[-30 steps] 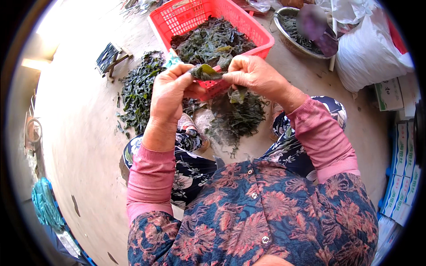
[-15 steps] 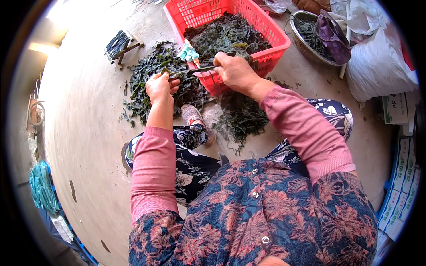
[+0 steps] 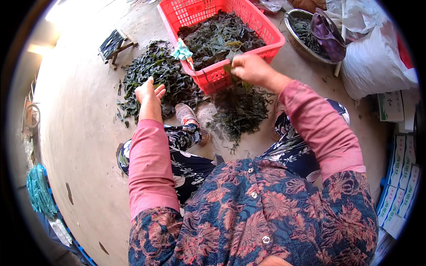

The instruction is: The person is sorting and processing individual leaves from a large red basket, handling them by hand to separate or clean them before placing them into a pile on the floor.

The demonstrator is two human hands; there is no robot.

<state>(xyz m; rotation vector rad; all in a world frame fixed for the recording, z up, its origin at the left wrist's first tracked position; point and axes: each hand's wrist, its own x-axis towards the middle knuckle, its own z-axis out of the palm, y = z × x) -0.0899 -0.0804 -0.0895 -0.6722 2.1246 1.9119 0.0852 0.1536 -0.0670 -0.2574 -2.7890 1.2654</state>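
Observation:
My right hand [image 3: 254, 71] is closed on a dark green strip of seaweed [image 3: 228, 69], at the near edge of a red plastic basket [image 3: 212, 71]. Inside the basket lies a heap of dark seaweed [image 3: 222, 37]. Over the pile of cut seaweed pieces [image 3: 175, 93] on the floor at the left, my left hand [image 3: 148, 94] has its fingers apart; a small green bit shows by its fingertips. A second, looser seaweed heap [image 3: 239, 116] lies on the floor between my feet, below my right hand.
A small folding stool [image 3: 116, 48] stands beyond the left pile. Tied to the basket's left rim is a pale blue cloth strip [image 3: 182, 52]. At the right are a metal basin [image 3: 306, 44] with dark strands, a purple dotted cloth [image 3: 329, 37] and a white sack [image 3: 370, 64].
My hands have drawn apart: the left has moved left and down over the pile, the right to the right. The strip stretched between them is now only at my right hand.

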